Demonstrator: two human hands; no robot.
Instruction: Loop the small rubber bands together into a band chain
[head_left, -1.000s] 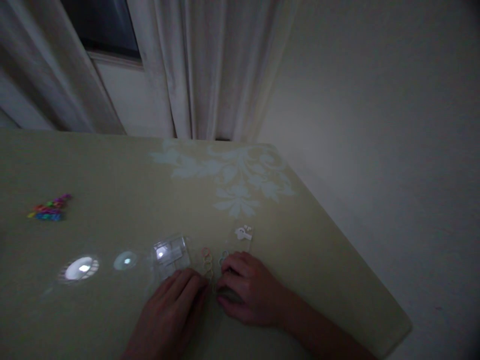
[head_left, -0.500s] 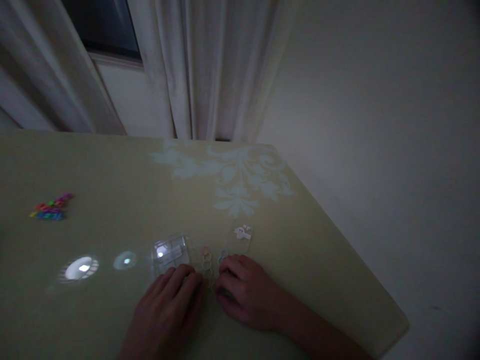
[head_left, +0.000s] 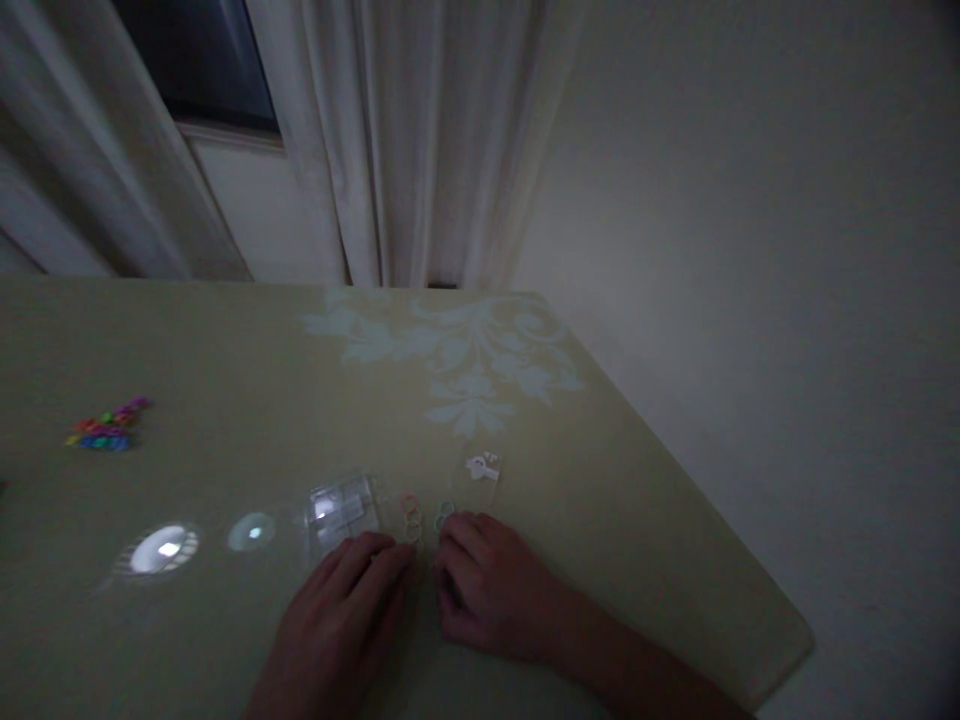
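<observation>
A short row of small pastel rings, pink at the top and pale yellow below, lies on the table. My left hand is bent with its fingers together, and its index fingertip covers the lower end of that row. Bluish-green small rings lie just beyond the fingertips of my right hand, which is curled in a pinch. Whatever either hand has between its fingers is hidden. Left of the rings, partly behind my left hand, sits a clear plastic case with compartments.
A clear bag or sheet with a white print lies beyond my right hand. Several brightly coloured small pieces are heaped at the far left. The table has a slanting right edge; a curtain and wall stand behind.
My left fingertips have moved slightly right over the lower rings, so fewer of them show. My right hand stays nearly in place. The view has shifted a little.
</observation>
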